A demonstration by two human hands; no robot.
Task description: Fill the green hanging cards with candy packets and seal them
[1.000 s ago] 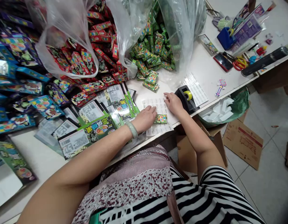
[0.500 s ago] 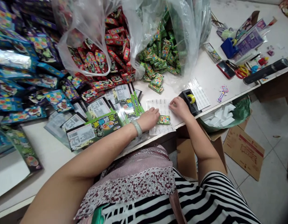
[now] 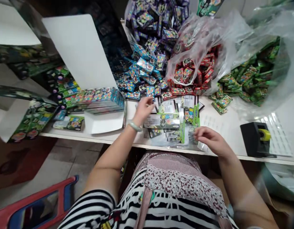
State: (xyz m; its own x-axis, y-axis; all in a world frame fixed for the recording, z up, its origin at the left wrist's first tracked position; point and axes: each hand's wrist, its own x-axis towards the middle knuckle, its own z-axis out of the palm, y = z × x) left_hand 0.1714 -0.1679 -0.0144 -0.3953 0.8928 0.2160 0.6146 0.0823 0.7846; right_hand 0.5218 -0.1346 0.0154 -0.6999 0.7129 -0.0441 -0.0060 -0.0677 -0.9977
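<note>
Several flat printed packs (image 3: 162, 121), green and black, overlap in a pile on the white table (image 3: 232, 133), directly in front of the person. At the pile's far left corner is the left hand (image 3: 144, 109), a pale green bangle (image 3: 135, 127) around its wrist. Its fingers are bent, close to the blue boxes; whether they grip anything, I cannot tell. The right hand (image 3: 212, 140) is just beside the pile's right edge, fingers curled; I cannot tell whether they pinch something. A small white piece (image 3: 202, 147) shows beneath it, also right of the pile.

Right of the pile too, a sheet of labels (image 3: 210, 122) lies flat, and farther that way stands a black tape dispenser (image 3: 251, 138) with a yellow roll. Behind the pile are red boxes (image 3: 206, 71) in a clear plastic bag (image 3: 224, 47), with blue boxes (image 3: 143, 71) to its back left and purple boxes (image 3: 158, 22) beyond them. Green boxes (image 3: 250, 74) are heaped to its back right. Left of the pile, an open white carton (image 3: 104, 124) holds a packed row of small boxes (image 3: 104, 98).
</note>
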